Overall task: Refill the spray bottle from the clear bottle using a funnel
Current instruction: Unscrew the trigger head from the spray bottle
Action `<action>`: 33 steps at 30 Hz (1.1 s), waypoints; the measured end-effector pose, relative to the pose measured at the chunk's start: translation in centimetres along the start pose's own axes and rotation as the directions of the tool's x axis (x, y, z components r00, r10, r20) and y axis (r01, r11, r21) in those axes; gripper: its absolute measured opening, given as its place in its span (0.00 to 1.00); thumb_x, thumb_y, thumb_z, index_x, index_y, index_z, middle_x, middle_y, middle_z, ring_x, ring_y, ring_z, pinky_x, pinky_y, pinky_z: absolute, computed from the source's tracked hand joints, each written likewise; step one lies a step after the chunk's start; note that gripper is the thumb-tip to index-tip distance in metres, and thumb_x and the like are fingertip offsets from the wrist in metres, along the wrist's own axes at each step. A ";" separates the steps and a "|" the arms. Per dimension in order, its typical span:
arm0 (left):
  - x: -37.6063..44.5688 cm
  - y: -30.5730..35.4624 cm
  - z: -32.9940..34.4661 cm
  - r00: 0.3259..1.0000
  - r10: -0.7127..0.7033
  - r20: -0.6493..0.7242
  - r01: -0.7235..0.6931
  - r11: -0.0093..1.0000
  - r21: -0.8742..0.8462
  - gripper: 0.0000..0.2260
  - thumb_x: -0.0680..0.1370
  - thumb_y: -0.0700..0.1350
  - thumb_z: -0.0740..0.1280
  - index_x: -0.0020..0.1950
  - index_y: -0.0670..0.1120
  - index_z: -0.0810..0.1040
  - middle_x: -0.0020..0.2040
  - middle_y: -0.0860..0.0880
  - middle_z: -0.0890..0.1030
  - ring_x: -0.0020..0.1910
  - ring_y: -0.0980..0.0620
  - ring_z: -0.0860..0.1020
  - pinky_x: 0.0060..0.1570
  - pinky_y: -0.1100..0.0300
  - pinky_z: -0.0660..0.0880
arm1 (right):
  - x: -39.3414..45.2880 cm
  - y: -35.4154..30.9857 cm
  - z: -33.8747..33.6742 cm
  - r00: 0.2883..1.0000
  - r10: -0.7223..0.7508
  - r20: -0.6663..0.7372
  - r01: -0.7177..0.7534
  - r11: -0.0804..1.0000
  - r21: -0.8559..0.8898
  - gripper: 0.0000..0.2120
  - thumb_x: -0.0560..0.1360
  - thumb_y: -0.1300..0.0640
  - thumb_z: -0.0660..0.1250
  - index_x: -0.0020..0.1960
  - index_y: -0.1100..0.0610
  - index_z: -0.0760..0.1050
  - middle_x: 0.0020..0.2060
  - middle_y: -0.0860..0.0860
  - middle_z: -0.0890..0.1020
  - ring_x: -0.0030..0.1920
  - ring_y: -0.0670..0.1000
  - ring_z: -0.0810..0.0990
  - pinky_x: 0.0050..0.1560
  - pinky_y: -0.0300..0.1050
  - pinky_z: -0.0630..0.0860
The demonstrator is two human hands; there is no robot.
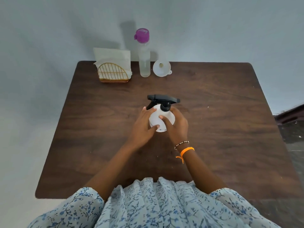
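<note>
Head view: left of the spray bottle (162, 119), far back on the tabletop (222, 129), a napkin holder (113, 72) stands; nearer its line stand the clear bottle (144, 63) and funnel (162, 68). The left hand (144, 124) and right hand (176, 127) clasp the spray bottle's white body. Its black trigger head (162, 100) looks screwed on; twisting with a loose grip could tip it.

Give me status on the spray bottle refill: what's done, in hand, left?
Done: nothing visible yet. The black trigger head is still on the spray bottle. In hand: left hand and right hand both grip the bottle's white body on the table. Left: remove the head, seat the funnel, uncap the clear bottle with its purple cap, and pour.
</note>
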State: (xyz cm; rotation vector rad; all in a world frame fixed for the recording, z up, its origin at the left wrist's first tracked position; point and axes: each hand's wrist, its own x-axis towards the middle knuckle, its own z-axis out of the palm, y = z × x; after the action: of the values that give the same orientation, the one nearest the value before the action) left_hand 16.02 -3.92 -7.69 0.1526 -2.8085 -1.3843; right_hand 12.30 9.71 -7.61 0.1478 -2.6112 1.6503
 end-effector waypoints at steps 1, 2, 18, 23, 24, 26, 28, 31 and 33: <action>-0.5 -0.2 0.2 1.000 -0.010 0.001 0.010 1.000 -0.006 0.28 0.74 0.43 0.69 0.72 0.49 0.64 0.73 0.51 0.65 0.74 0.48 0.58 0.69 0.55 0.58 | -0.5 0.1 0.1 1.000 -0.009 0.010 0.009 1.000 -0.017 0.15 0.70 0.54 0.72 0.56 0.54 0.76 0.50 0.47 0.81 0.48 0.43 0.76 0.45 0.22 0.66; -0.9 -0.4 0.3 1.000 -0.014 0.002 0.014 1.000 -0.008 0.28 0.74 0.43 0.69 0.72 0.49 0.63 0.73 0.51 0.65 0.74 0.48 0.58 0.69 0.54 0.59 | -1.0 0.2 0.1 1.000 -0.016 0.023 0.017 0.999 -0.037 0.15 0.71 0.53 0.71 0.56 0.54 0.76 0.50 0.47 0.81 0.47 0.43 0.76 0.44 0.23 0.67; -2.6 -3.8 1.2 0.997 0.040 0.063 -0.041 0.999 0.015 0.28 0.74 0.51 0.67 0.72 0.53 0.61 0.73 0.52 0.65 0.74 0.47 0.60 0.69 0.41 0.62 | -2.9 0.8 0.8 0.988 -0.074 0.134 0.097 0.979 -0.178 0.19 0.70 0.45 0.68 0.56 0.54 0.75 0.51 0.50 0.81 0.49 0.49 0.78 0.43 0.41 0.72; -1.6 -2.8 1.2 0.999 0.010 0.037 -0.011 1.000 0.018 0.25 0.73 0.52 0.66 0.69 0.53 0.65 0.70 0.50 0.69 0.71 0.46 0.64 0.70 0.42 0.62 | -2.5 0.1 0.6 0.992 -0.047 0.121 0.053 0.997 -0.048 0.19 0.67 0.50 0.74 0.53 0.55 0.73 0.49 0.50 0.79 0.51 0.49 0.77 0.50 0.44 0.74; -1.5 -2.6 1.2 1.000 0.009 0.024 -0.009 1.000 -0.006 0.23 0.74 0.52 0.66 0.67 0.53 0.67 0.68 0.51 0.71 0.69 0.48 0.67 0.68 0.42 0.64 | -2.5 -0.2 0.7 0.993 -0.048 0.106 0.051 0.998 -0.026 0.20 0.66 0.50 0.75 0.53 0.55 0.72 0.49 0.50 0.79 0.50 0.49 0.77 0.50 0.42 0.73; -1.3 -2.4 1.6 1.000 0.006 -0.005 -0.006 0.999 -0.048 0.19 0.75 0.50 0.66 0.65 0.53 0.69 0.65 0.52 0.74 0.65 0.49 0.70 0.65 0.43 0.67 | -2.5 -0.8 0.8 0.995 -0.053 0.080 0.053 0.999 0.006 0.22 0.65 0.49 0.75 0.53 0.53 0.71 0.48 0.50 0.78 0.49 0.49 0.76 0.48 0.37 0.72; -1.3 -2.5 2.1 1.000 -0.004 -0.016 0.003 0.998 -0.062 0.21 0.76 0.48 0.67 0.68 0.49 0.68 0.68 0.50 0.72 0.68 0.50 0.69 0.68 0.44 0.64 | -2.3 -1.5 0.9 0.999 -0.037 0.039 0.036 0.999 0.041 0.21 0.64 0.50 0.76 0.52 0.51 0.70 0.48 0.49 0.78 0.47 0.48 0.76 0.45 0.30 0.70; -1.4 -2.7 2.4 1.000 0.004 -0.006 -0.004 0.998 -0.062 0.24 0.76 0.47 0.66 0.71 0.46 0.65 0.71 0.48 0.68 0.71 0.51 0.65 0.70 0.44 0.62 | -2.2 -1.9 1.1 1.000 -0.004 -0.006 0.004 0.999 0.051 0.20 0.64 0.52 0.77 0.50 0.51 0.70 0.46 0.49 0.78 0.45 0.49 0.76 0.42 0.31 0.70; -1.5 -2.5 2.3 1.000 0.003 0.010 -0.002 0.998 -0.056 0.25 0.77 0.46 0.65 0.72 0.45 0.64 0.72 0.48 0.66 0.72 0.51 0.62 0.71 0.45 0.59 | -2.3 -2.0 1.1 1.000 -0.012 -0.021 0.012 0.999 0.041 0.19 0.64 0.52 0.77 0.49 0.50 0.71 0.45 0.49 0.78 0.45 0.50 0.76 0.44 0.37 0.71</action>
State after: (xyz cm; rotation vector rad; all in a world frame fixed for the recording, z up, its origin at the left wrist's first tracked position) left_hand 17.65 -3.51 -11.04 0.1423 -2.7732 -1.4651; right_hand 14.80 8.00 -6.48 0.1464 -2.5570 1.6931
